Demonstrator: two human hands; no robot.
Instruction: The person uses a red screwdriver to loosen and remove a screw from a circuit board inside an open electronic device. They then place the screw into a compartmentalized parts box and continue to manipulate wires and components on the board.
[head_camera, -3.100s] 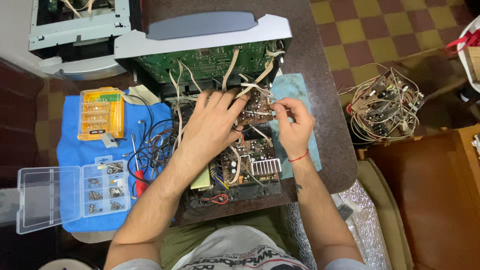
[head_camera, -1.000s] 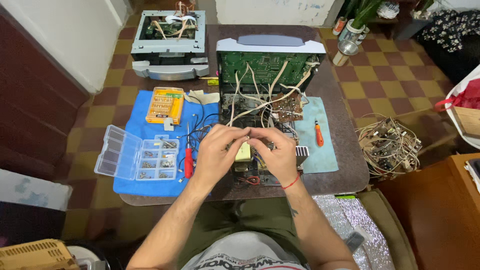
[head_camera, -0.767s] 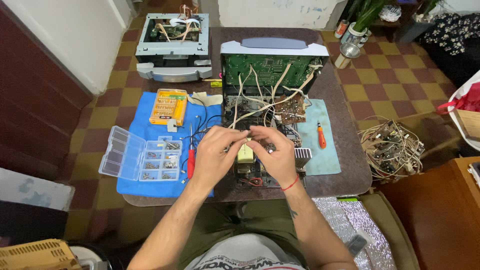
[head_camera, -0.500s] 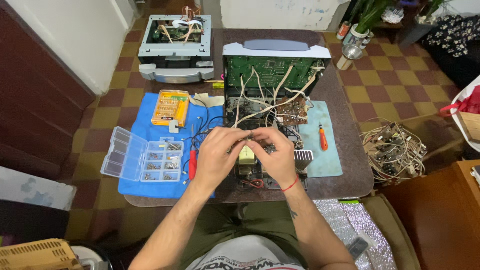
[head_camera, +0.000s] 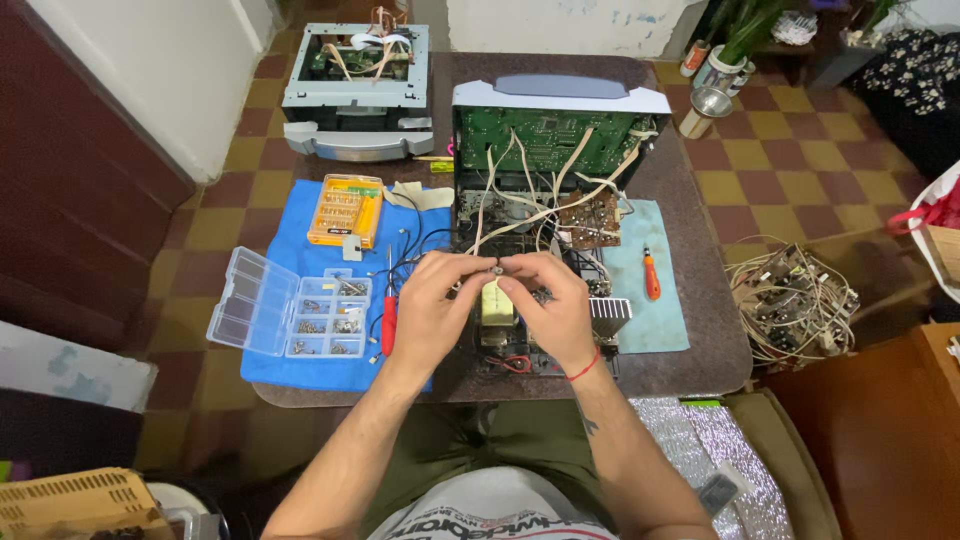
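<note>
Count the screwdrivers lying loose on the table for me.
2. A red-handled screwdriver lies on the blue cloth, just beside the left hand. An orange-handled screwdriver lies on the light blue cloth, beyond the right hand. Others may be hidden under the wiring.

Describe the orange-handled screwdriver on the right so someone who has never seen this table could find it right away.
Start at the open chassis with the green board in the middle of the table. Right of it lies a pale blue cloth; the screwdriver lies alone on it, beyond the right hand. Its short orange handle sets it apart from the red-handled one on the left.
</note>
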